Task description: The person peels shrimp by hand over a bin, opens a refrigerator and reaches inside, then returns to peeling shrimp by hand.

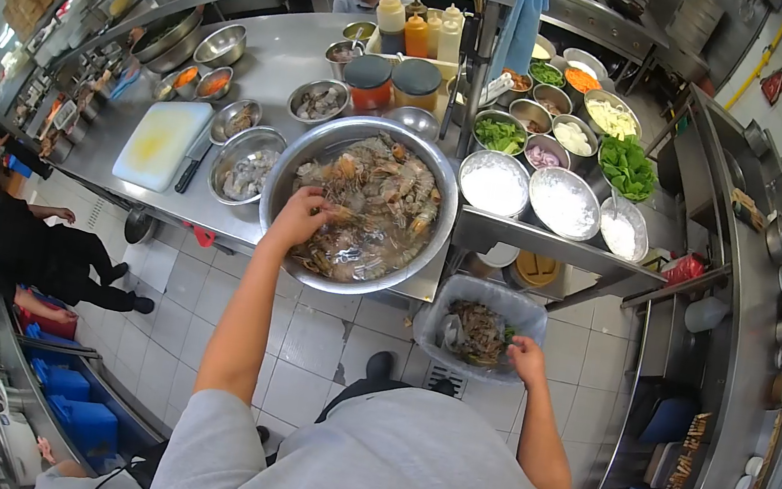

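Note:
A large steel bowl point(449, 218) of whole, unpeeled shrimp point(391, 179) in water stands at the counter's front edge. Over its left side reaches my left hand point(302, 219), its fingers closed at a shrimp point(341, 215) near the fingertips. Lower down to the right, my right hand point(526, 358) is above the rim of a lined bin point(430, 323), fingers apart and nothing visible in them. Shrimp shells and heads point(479, 331) lie inside that bin. Left of the large bowl sits a smaller steel bowl point(220, 173) with peeled shrimp point(248, 173).
A cutting board point(162, 141) and a knife point(191, 164) lie at the left. Sauce bottles point(417, 36) and lidded tubs point(368, 71) stand behind the bowl. Bowls of white powder point(565, 202) and chopped vegetables point(500, 136) fill the right side. Another person point(38, 237) stands at far left.

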A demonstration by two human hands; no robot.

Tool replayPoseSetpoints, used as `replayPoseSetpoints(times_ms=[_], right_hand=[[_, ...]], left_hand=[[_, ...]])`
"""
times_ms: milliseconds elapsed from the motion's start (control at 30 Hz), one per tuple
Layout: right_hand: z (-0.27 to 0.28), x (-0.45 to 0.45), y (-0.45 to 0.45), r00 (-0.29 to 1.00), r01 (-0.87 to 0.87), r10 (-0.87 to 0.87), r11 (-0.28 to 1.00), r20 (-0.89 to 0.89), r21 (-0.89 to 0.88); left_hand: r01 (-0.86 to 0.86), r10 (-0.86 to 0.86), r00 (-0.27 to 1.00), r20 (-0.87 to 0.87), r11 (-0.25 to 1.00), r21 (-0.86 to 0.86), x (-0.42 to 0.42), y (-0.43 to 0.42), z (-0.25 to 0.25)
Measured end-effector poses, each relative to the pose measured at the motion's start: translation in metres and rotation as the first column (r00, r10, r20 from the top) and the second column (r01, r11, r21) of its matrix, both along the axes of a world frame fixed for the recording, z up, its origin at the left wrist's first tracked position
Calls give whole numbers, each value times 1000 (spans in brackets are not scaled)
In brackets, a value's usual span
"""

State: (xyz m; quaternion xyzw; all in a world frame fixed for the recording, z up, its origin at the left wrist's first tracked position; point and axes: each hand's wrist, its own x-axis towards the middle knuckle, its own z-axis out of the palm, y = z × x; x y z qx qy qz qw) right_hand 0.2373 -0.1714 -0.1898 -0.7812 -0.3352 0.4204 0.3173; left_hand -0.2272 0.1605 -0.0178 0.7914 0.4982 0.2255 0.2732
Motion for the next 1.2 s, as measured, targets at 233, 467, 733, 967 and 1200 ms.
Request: replayPoseSetpoints(times_ms=[233, 467, 733, 967, 1200], right_hand=[[4, 2, 5, 999, 17, -17, 1000, -45, 8], [3, -2, 12, 994, 5, 0, 999, -108, 40], [5, 3, 11, 993, -18, 21, 999, -115, 27], [-2, 6, 8, 995, -30, 29, 999, -92, -11], [-1, 6, 1, 985, 21, -16, 999, -170, 27]], left_hand=[[-23, 54, 974, 220, 990, -139, -5, -3, 7], [-204, 198, 909, 367, 979, -21, 13, -3, 26], [-57, 67, 996, 56, 985, -162, 29, -26, 31], [95, -22, 876, -482, 987, 127, 41, -43, 15], [-72, 79, 995, 54, 989, -129, 30, -35, 42]])
